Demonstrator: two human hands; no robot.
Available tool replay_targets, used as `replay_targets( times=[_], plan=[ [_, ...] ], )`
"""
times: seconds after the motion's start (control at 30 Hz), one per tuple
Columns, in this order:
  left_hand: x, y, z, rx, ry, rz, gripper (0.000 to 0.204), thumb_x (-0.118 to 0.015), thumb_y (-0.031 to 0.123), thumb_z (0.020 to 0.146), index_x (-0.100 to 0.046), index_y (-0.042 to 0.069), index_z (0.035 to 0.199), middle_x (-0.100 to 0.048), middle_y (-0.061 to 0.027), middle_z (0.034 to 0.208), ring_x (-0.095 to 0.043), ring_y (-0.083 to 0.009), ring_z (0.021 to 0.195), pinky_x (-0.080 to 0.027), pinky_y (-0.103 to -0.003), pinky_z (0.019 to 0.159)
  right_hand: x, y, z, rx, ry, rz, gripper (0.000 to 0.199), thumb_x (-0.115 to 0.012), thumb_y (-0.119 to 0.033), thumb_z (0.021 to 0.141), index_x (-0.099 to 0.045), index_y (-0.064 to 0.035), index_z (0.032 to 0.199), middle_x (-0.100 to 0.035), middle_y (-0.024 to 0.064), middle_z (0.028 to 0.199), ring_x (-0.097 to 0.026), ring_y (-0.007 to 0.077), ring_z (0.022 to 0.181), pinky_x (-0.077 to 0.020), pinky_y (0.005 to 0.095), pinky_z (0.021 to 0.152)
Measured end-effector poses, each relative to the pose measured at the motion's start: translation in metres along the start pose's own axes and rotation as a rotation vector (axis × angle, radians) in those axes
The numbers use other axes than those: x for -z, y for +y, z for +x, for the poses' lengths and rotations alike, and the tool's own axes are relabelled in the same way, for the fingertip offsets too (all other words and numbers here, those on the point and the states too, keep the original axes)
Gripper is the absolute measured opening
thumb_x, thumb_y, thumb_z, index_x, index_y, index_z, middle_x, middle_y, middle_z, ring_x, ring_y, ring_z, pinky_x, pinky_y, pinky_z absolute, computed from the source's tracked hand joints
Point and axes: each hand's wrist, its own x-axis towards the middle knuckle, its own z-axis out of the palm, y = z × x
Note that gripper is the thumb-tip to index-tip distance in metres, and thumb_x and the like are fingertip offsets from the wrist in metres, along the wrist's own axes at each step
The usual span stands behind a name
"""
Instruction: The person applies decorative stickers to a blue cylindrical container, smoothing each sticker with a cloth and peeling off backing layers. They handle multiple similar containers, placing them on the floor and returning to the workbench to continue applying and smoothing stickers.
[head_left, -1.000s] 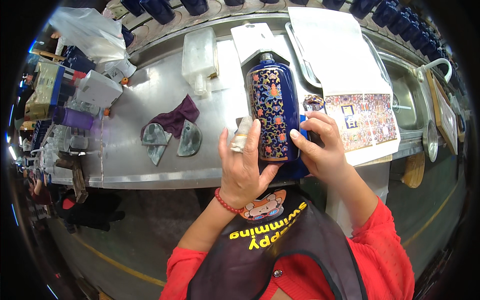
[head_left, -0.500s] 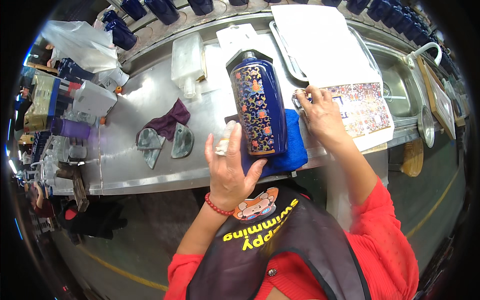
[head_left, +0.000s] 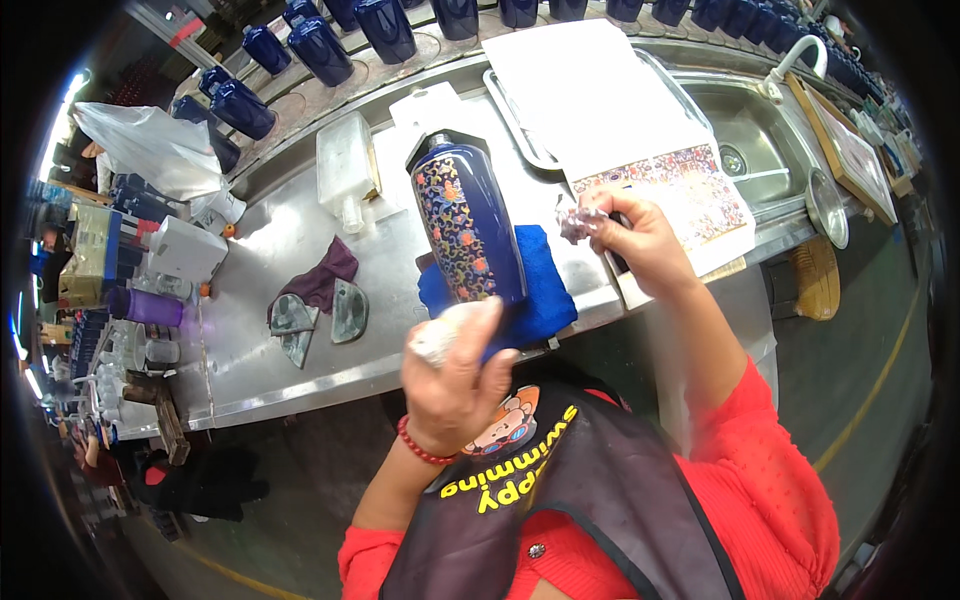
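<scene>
A dark blue bottle (head_left: pixel 503 243) with a colourful floral pattern on its front stands on a folded blue cloth (head_left: pixel 548 290). My left hand (head_left: pixel 450 390) hovers at the near end of the bottle, thumb and index finger apart. Something white, like a wrap, covers one of its fingers; motion blurs it. My right hand (head_left: pixel 645 245) is raised over the edge of a printed pattern sheet (head_left: pixel 690 195). Its fingers pinch a small crumpled patterned piece (head_left: pixel 578 222); a dark bit shows below the fingers, its kind unclear.
Green stone-like scrapers (head_left: pixel 349 310) and a purple cloth (head_left: pixel 328 275) lie on the steel table, left of the bottle. Behind them rests a clear bottle (head_left: pixel 343 165). A sink (head_left: pixel 745 125) with a white tap is at the right. Several blue bottles (head_left: pixel 322 50) line the back.
My right hand has come up off the patterned sheet, with the small crumpled piece now showing in its fingers. My left hand has shifted slightly nearer to me. The whole view has turned a little.
</scene>
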Motion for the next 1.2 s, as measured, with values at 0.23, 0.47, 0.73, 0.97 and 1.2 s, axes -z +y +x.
replay_targets(
  times=[0.23,0.47,0.73,0.97,1.2],
  plan=[
    [-0.057,0.032,0.026,-0.151,-0.052,-0.167,0.046,-0.076,0.005,0.085,-0.065,0.0,0.129,-0.07,-0.0158,0.109,-0.067,-0.0339,0.09,-0.055,-0.041,0.08,-0.043,-0.01,-0.083,-0.102,-0.092,0.353,0.009,-0.066,-0.011,0.097,-0.063,-0.0052,0.091,-0.063,0.0033,0.098,-0.056,0.0075,0.076,-0.0475,0.0229,0.068],
    [-0.071,0.058,-0.008,-0.069,-0.176,-0.455,0.026,-0.075,-0.004,0.088,-0.07,0.001,0.113,-0.07,-0.0176,0.102,-0.068,-0.0274,0.085,-0.055,-0.035,0.075,-0.015,0.006,-0.153,-0.118,-0.217,0.374,0.021,-0.066,-0.022,0.1,-0.07,-0.0018,0.104,-0.061,0.0019,0.109,-0.055,0.0098,0.084,-0.0463,0.0239,0.076],
    [-0.118,0.083,-0.014,0.097,-0.346,-0.559,0.021,-0.072,-0.006,0.087,-0.072,0.0,0.107,-0.07,-0.0093,0.082,-0.064,-0.0224,0.071,-0.048,-0.031,0.062,0.0,0.045,-0.189,0.247,0.102,0.06,0.008,-0.071,-0.005,0.095,-0.064,-0.0021,0.092,-0.056,0.0061,0.114,-0.056,0.0149,0.106,-0.0464,0.0284,0.091],
    [-0.158,0.104,-0.012,0.162,-0.744,-0.673,0.076,-0.072,0.0,0.089,-0.038,0.005,0.156,-0.069,-0.0158,0.114,-0.065,-0.0209,0.078,-0.055,-0.032,0.076,0.127,0.079,-0.26,0.253,0.772,-0.248,0.007,-0.072,-0.009,0.095,-0.066,-0.0041,0.096,-0.062,0.004,0.115,-0.06,0.0127,0.095,-0.0532,0.03,0.079],
    [-0.172,0.081,-0.013,0.058,-0.785,-0.43,0.07,-0.073,0.0,0.085,-0.046,0.003,0.15,-0.068,-0.0176,0.114,-0.066,-0.0308,0.085,-0.055,-0.037,0.078,0.337,0.207,-0.329,-0.529,0.87,-0.924,0.04,-0.065,-0.039,0.097,-0.073,-0.0044,0.116,-0.069,0.0191,0.118,-0.066,0.0294,0.103,-0.0492,0.0377,0.095]
  ],
)
